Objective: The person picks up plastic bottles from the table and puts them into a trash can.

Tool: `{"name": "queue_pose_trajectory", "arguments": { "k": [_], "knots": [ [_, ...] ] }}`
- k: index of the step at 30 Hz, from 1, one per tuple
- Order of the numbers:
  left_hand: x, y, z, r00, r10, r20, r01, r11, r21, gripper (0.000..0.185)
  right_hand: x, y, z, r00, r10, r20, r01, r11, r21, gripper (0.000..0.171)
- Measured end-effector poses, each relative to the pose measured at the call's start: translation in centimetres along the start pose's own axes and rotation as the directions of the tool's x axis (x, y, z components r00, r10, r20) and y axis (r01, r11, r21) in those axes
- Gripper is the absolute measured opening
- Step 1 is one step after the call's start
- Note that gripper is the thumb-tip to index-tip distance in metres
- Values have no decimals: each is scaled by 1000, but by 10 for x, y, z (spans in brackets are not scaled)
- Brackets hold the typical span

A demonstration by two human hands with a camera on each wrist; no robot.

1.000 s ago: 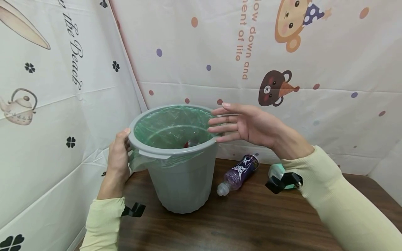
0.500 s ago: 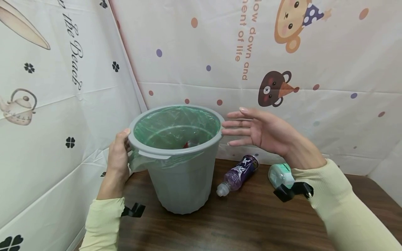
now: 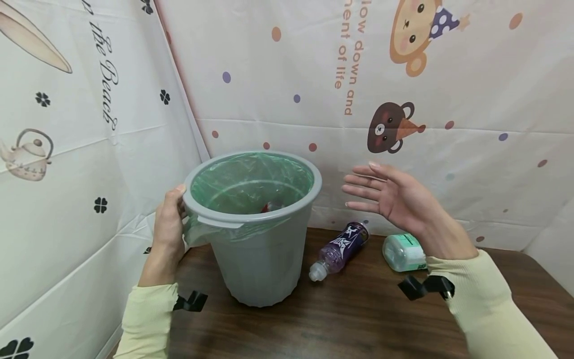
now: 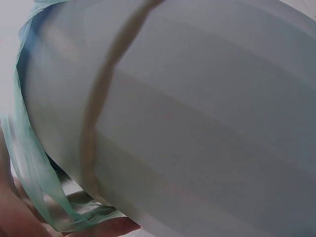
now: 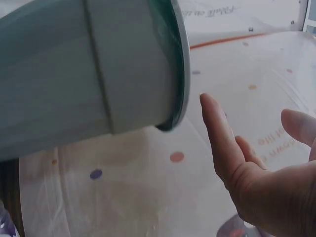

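A grey trash can (image 3: 264, 264) stands upright on the table in the head view, lined with a thin green plastic bag (image 3: 237, 182) folded over its rim. At its left side my left hand (image 3: 167, 224) grips the rim, thumb on the edge; the other fingers are mostly hidden behind the can and bag. My right hand (image 3: 399, 202) is in the air to the right of the can, fingers straight, palm toward it, touching nothing. Inside the can, something partly red and clear (image 3: 271, 206) shows; its kind is unclear.
A purple-labelled drink bottle (image 3: 342, 249) lies on the brown wooden table (image 3: 332, 324) right of the can. Beyond it lies a clear jar-like bottle (image 3: 401, 253) with a green-and-white label, below the right wrist. Printed white cloth (image 3: 269, 99) hangs behind and at the left.
My right hand has moved from beside the can's right rim away to the right and slightly down, uncovering the rim and the clear bottle. My left hand and the can stay in place.
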State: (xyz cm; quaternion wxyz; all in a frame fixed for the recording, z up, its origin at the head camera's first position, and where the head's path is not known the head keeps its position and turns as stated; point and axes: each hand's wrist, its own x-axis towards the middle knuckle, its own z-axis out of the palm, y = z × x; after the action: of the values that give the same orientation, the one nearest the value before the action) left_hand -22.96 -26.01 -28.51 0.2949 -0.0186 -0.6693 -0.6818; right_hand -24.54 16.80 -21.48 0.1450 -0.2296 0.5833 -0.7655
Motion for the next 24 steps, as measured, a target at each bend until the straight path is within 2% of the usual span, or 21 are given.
{"name": "queue_pose_trajectory", "arguments": {
  "k": [8, 13, 19, 24],
  "knots": [
    [1, 0, 0, 1000, 8, 0, -8, 1000, -9, 39, -18, 12, -27, 999, -34, -10, 35, 996, 86, 52],
    [1, 0, 0, 1000, 14, 3, -14, 1000, -3, 40, -26, 19, -45, 998, -46, -49, 53, 987, 149, 50],
    [0, -1, 0, 1000, 18, 10, -18, 1000, -2, 40, -37, 25, -63, 988, -89, -126, 114, 971, 211, 33],
    [0, -2, 0, 1000, 15, 7, -15, 1000, -5, 40, -48, 31, -77, 973, -110, -201, 142, 978, 155, 27]
  ]
}}
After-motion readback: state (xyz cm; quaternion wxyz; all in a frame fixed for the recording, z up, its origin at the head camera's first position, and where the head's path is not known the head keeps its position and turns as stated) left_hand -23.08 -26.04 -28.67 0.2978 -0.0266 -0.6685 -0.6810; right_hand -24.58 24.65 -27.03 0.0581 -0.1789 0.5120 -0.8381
